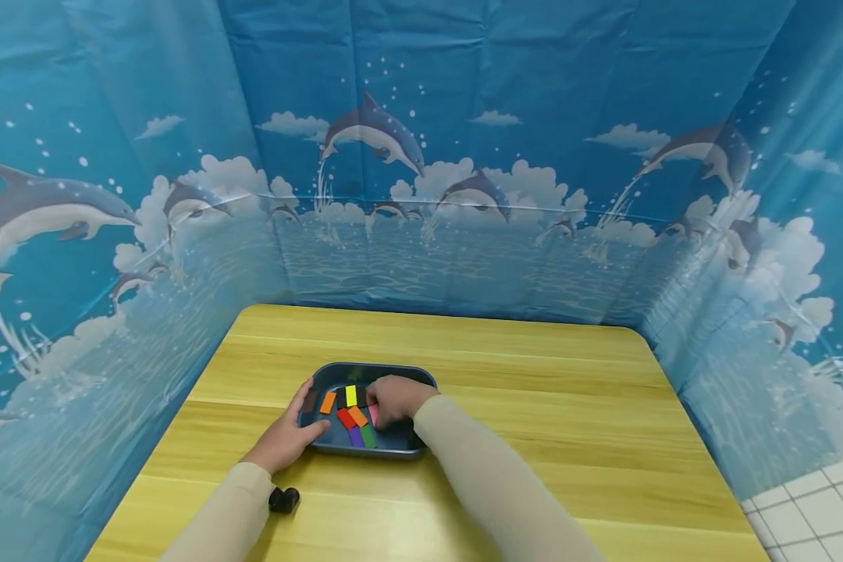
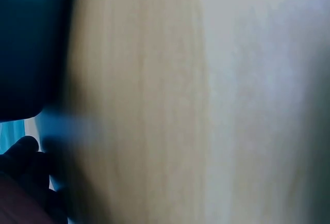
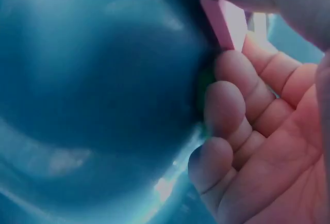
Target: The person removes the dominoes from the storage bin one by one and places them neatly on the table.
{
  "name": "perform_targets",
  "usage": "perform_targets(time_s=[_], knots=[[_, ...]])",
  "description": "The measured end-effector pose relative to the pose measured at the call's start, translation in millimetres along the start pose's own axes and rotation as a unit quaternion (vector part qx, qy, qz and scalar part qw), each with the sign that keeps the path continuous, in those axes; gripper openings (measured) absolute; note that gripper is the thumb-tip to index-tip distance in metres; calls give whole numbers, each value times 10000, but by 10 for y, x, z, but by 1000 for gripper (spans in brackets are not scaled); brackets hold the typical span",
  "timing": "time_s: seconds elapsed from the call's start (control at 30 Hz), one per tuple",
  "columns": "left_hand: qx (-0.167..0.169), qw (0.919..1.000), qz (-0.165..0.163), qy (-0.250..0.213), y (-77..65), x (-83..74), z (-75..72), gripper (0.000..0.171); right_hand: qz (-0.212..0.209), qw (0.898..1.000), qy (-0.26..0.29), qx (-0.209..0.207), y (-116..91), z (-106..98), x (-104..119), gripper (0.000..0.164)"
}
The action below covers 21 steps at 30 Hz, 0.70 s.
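On the table stands a dark blue tray (image 1: 393, 443) holding small flat coloured blocks. My right hand (image 1: 399, 398) reaches into its right half and pinches a pink block (image 3: 232, 25) between thumb and fingertips. Left of that hand lie a yellow block (image 1: 351, 396) among black ones, a red block (image 1: 346, 420), an orange block (image 1: 357, 416), a purple block (image 1: 355, 437) and a green block (image 1: 368, 437). Another orange block (image 1: 328, 403) and a brown block (image 1: 310, 402) lie farther left. My left hand (image 1: 284, 437) rests at the tray's left end, fingers extended along the side, thumb over the front corner.
The wooden table (image 1: 548, 406) extends well beyond the tray on the right. A blue dolphin-print curtain (image 1: 421, 257) surrounds the table's back and sides. A small black object (image 1: 284, 500) sits at my left wrist. White tiles (image 1: 822, 507) show at the lower right.
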<state>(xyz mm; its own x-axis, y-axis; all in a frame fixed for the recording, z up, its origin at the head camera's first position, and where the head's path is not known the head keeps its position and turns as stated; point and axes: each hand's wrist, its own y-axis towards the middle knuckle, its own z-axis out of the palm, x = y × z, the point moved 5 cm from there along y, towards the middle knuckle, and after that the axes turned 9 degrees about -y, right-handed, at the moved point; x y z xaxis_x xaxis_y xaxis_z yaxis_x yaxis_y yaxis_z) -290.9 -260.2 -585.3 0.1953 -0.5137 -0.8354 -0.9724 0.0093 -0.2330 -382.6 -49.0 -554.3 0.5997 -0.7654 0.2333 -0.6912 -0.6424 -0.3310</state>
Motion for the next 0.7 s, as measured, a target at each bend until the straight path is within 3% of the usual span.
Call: perform_targets(time_s=[0.13,0.23,0.4,0.53,0.7], knots=[[25,10000,6,2,19,17,-6,96,-95,9970,728,-245,-93,-184,-81,25],[37,10000,11,2,12,4,-17,97,-256,9892,1341,-528,-219,-409,-220,30],[98,9999,11,44,-26,-33,-30,96,1,9744,1964,-1096,-493,-674,-681,36],[119,9999,10,65,-30,-40,-27,96,679,9682,1961,-1398,-669,-596,-1154,42],[146,9999,9,74,-7,-24,2,97,1433,9626,1934,-1244,-823,-229,-1612,48]])
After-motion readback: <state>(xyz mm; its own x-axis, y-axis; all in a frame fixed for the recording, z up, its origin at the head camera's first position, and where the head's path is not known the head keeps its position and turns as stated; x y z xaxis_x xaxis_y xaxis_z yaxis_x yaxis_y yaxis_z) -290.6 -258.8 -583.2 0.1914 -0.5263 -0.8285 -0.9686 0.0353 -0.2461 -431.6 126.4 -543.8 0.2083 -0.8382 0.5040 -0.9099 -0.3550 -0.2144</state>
